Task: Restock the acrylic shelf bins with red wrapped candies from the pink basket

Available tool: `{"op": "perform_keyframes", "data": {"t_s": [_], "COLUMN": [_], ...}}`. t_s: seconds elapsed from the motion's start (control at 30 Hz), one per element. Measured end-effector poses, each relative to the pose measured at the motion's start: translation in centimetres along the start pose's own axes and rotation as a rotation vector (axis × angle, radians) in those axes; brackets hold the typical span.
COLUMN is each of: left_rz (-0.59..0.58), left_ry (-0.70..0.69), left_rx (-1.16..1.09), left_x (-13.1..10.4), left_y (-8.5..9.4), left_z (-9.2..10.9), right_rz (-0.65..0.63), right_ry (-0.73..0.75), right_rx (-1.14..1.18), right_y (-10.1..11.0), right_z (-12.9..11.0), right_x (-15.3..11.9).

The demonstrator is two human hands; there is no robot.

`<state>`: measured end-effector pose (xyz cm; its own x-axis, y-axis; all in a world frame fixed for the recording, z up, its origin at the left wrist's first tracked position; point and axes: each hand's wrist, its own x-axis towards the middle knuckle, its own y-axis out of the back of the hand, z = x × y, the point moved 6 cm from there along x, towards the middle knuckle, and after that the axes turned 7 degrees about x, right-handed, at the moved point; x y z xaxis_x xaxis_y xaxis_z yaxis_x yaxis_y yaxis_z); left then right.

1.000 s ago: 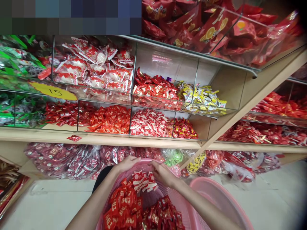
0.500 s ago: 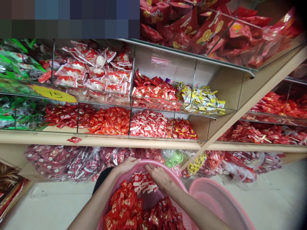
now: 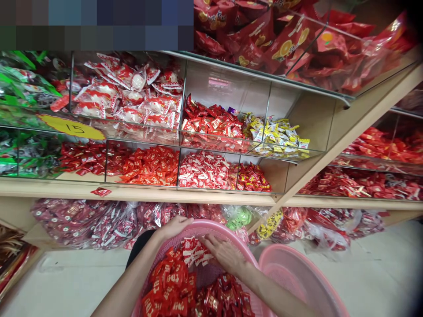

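Note:
A pink plastic basket [image 3: 228,233] sits low in front of me, filled with red wrapped candies [image 3: 172,281] and a small heap of red-and-white candies [image 3: 193,252] at its far side. My left hand [image 3: 173,226] grips the basket's far rim. My right hand [image 3: 224,253] lies inside the basket with its fingers spread on the red-and-white candies, right beside that heap. Both forearms reach in from the bottom of the view.
A second pink basket [image 3: 297,277] stands to the right. Ahead rise glass-fronted shelf bins [image 3: 178,163] of red, white, yellow and green candies, with a yellow "15" tag [image 3: 71,127]. Bagged candy [image 3: 99,220] lies under the shelf. A loose red candy [image 3: 101,191] rests on the ledge.
My right hand has moved from the basket's far rim down into the basket onto the red-and-white candies. My left hand stays on the rim.

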<state>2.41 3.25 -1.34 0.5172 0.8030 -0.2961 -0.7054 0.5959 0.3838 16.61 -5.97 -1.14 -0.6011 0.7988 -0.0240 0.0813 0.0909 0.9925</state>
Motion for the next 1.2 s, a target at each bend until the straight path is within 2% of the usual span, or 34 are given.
{"op": "perform_keyframes", "data": {"t_s": [0.17, 0.23, 0.3, 0.4, 0.47, 0.57, 0.63, 0.67, 0.77, 0.87, 1.03, 1.2], "left_rz": [0.012, -0.001, -0.005, 0.016, 0.019, 0.007, 0.002, -0.001, 0.009, 0.027, 0.001, -0.006], "left_ry": [-0.001, 0.002, -0.002, -0.009, -0.019, -0.018, -0.014, -0.013, -0.004, 0.006, -0.009, -0.034], "left_rx": [-0.005, -0.013, -0.018, -0.044, -0.074, -0.114, -0.129, -0.133, -0.145, -0.146, -0.144, -0.127], "left_x": [0.2, 0.3, 0.3, 0.4, 0.6, 0.7, 0.8, 0.8, 0.8, 0.8, 0.9, 1.0], "left_y": [0.0, -0.1, -0.1, 0.0, -0.1, -0.3, -0.4, -0.4, -0.3, -0.2, -0.3, -0.3], "left_z": [-0.8, -0.9, -0.9, -0.9, -1.0, -1.4, -1.6, -1.7, -1.9, -2.0, -2.1, -2.2], "right_rz": [-0.002, 0.001, 0.013, 0.098, 0.243, 0.562, 0.689, 0.709, 0.626, 0.502, 0.487, 0.557], "right_ry": [-0.074, -0.075, -0.043, 0.032, 0.04, -0.077, -0.192, -0.265, -0.505, -0.654, -0.698, -0.694], "right_rx": [0.03, 0.04, 0.05, 0.118, 0.201, 0.295, 0.3, 0.293, 0.279, 0.304, 0.345, 0.44], "right_y": [-1.8, -1.5, -0.3, 3.8, 7.8, 13.9, 16.4, 17.1, 17.2, 16.4, 15.7, 15.6], "right_z": [0.6, 0.5, 0.0, -1.0, -1.0, 0.6, 2.0, 2.7, 4.8, 5.8, 6.0, 6.3], "right_x": [0.4, 0.5, 0.7, 1.5, 2.6, 4.7, 6.3, 7.1, 9.4, 10.7, 11.3, 11.1]}}
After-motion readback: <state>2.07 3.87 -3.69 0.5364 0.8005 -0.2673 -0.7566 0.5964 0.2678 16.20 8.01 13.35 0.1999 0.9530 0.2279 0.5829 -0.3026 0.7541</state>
